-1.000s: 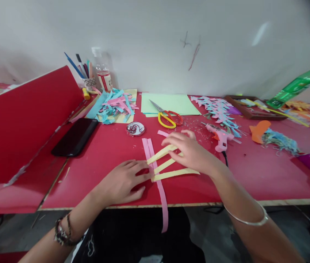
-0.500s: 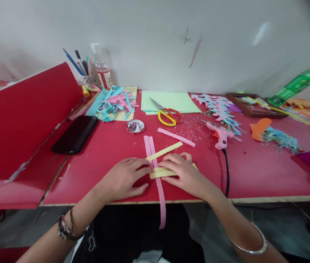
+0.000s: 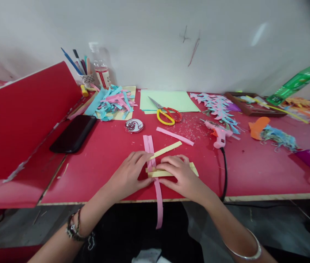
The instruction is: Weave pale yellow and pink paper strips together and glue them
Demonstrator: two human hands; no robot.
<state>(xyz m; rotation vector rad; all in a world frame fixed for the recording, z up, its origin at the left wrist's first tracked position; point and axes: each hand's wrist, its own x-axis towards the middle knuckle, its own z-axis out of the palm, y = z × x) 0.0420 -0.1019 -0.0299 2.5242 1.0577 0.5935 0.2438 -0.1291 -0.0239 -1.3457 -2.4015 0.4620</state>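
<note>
Two pink paper strips (image 3: 148, 142) lie side by side on the red table, and a long pink tail (image 3: 159, 208) hangs over the front edge. Crossing them are yellow paper strips (image 3: 160, 174), one nearly over another. My right hand (image 3: 184, 177) lies over these, thumb below and fingertips above, closed on them. On the left side, my left hand (image 3: 130, 173) has its thumb and fingers spread, the thumb at the yellow strips' left end and the fingertips by the pink strips. Another yellow strip (image 3: 168, 149) slants up between the hands. A loose pink strip (image 3: 175, 136) lies beyond.
Scissors (image 3: 167, 113) rest on green paper sheets (image 3: 182, 96). To the right lies a pink glue gun (image 3: 218, 133) with a black cord. On the left are a black phone (image 3: 74, 134) and a heap of paper cuttings (image 3: 113, 102). A small dish (image 3: 134, 125) sits mid-table.
My left hand has shifted up and right, its fingers reaching over the pink strips and its thumb nearer the yellow ones. The yellow strips now show more separated at both ends.
</note>
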